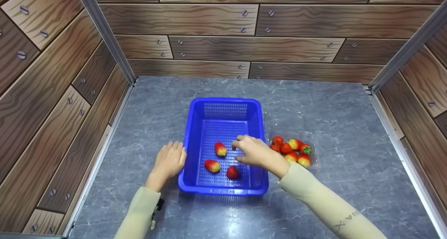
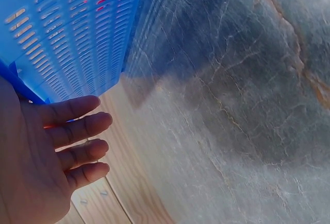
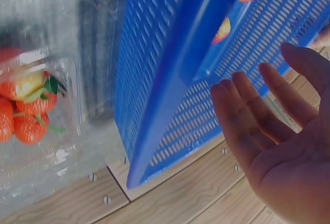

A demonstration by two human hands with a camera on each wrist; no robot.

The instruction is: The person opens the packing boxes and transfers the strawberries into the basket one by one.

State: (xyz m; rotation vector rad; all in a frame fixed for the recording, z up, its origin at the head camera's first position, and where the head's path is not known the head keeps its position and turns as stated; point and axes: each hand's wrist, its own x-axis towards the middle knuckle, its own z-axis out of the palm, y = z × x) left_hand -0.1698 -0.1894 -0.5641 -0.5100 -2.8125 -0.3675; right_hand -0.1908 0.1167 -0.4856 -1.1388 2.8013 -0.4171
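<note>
A person's right hand (image 1: 253,151) hovers over the inside of a blue perforated basket (image 1: 195,127) on a grey marble-patterned worktop (image 1: 331,103), its fingers relaxed and apart, holding nothing. Three red-and-yellow strawberries lie loose on the basket floor: one (image 1: 220,148) just beside the fingertips, one (image 1: 212,165) nearer the front-left corner, and a redder one (image 1: 232,172) near the front wall. The left hand (image 1: 170,160) rests flat against the basket's outer left wall, fingers (image 2: 77,128) straight and together, gripping nothing. Just right of the basket sits a clear plastic punnet (image 1: 314,155) with more strawberries (image 1: 292,150) heaped inside; the right wrist view shows their green stalks through the plastic. Wood-grain panels (image 1: 244,47) with screw heads wall in the worktop on three sides.
</note>
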